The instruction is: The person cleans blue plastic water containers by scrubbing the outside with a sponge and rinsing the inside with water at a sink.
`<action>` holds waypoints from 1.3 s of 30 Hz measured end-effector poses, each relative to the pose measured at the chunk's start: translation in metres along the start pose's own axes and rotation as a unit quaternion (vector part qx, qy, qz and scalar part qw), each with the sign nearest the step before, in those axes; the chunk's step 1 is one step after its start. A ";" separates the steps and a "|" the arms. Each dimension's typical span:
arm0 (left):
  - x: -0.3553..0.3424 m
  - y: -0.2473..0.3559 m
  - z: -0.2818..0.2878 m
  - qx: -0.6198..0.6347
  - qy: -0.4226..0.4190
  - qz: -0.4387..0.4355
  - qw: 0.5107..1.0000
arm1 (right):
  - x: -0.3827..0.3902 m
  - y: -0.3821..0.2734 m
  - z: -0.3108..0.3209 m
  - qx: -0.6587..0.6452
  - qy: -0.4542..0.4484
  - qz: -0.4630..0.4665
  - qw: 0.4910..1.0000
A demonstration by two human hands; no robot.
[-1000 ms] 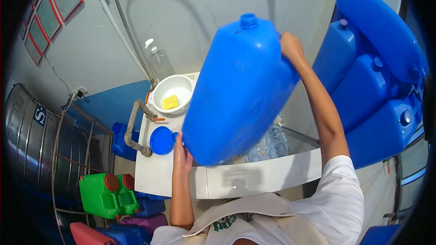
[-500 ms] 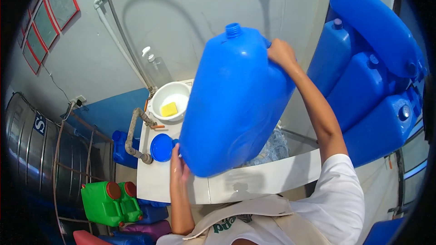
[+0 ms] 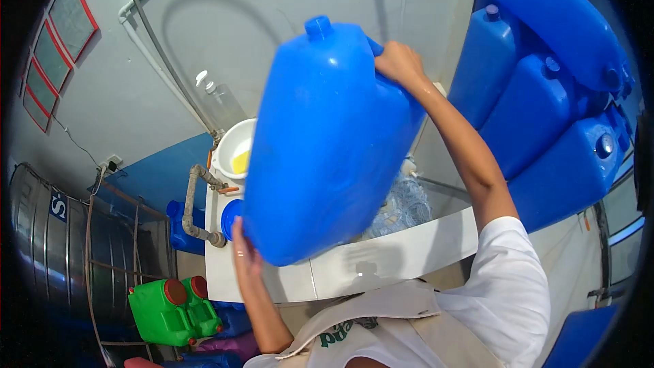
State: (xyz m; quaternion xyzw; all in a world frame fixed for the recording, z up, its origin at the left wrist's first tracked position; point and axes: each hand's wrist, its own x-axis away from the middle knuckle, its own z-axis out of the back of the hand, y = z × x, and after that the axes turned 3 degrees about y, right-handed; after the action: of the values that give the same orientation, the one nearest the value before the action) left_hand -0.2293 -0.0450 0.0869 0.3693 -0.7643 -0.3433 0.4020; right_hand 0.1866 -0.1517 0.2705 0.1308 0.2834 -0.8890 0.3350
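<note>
A large blue plastic jug [image 3: 320, 143] is held tilted over the white tiled counter [image 3: 357, 266], in front of the sink basin. My right hand [image 3: 398, 65] grips the handle at its upper right, beside the short neck. My left hand [image 3: 246, 249] holds the lower left corner, its fingers partly hidden behind the jug. Just behind that hand lies a round blue lid [image 3: 230, 217], partly covered. A white bowl [image 3: 230, 142] with a yellow sponge [image 3: 240, 162] and a clear pump bottle [image 3: 221, 105] stand at the back left. Crumpled clear plastic items [image 3: 402, 204] fill the basin.
Several blue jugs [image 3: 518, 116] are stacked along the right. A pipe with a valve [image 3: 197, 191] rises from the counter's left end. A steel tank [image 3: 54, 252] in a metal frame stands at left, with two green jugs [image 3: 160, 313] and other coloured containers below.
The jug and both my hands have moved left; the jug now hides part of the bowl and lid. The whole view has also shifted slightly.
</note>
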 end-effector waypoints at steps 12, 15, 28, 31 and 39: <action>0.010 -0.011 -0.019 0.006 0.021 0.016 1.000 | 0.002 0.007 0.010 0.000 0.009 0.001 1.000; 0.022 0.039 -0.022 0.015 -0.032 -0.041 0.999 | 0.004 -0.008 0.027 -0.030 0.007 -0.008 0.999; 0.026 0.056 -0.084 -0.052 -0.027 -0.150 0.987 | 0.006 0.151 -0.116 -0.336 -0.075 -0.046 0.938; 0.030 0.077 -0.132 -0.134 -0.040 -0.310 0.940 | 0.055 0.181 -0.160 -0.617 -0.018 -0.104 0.780; 0.073 0.085 -0.295 -0.311 -0.210 -0.483 0.791 | 0.134 0.160 -0.232 -0.650 0.030 -0.285 0.704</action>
State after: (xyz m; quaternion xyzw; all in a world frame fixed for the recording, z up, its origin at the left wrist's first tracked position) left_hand -0.0276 -0.1321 0.3136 0.4643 -0.4045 -0.7807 0.1065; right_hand 0.2041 -0.1824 -0.0394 -0.1793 0.8244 -0.5335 0.0592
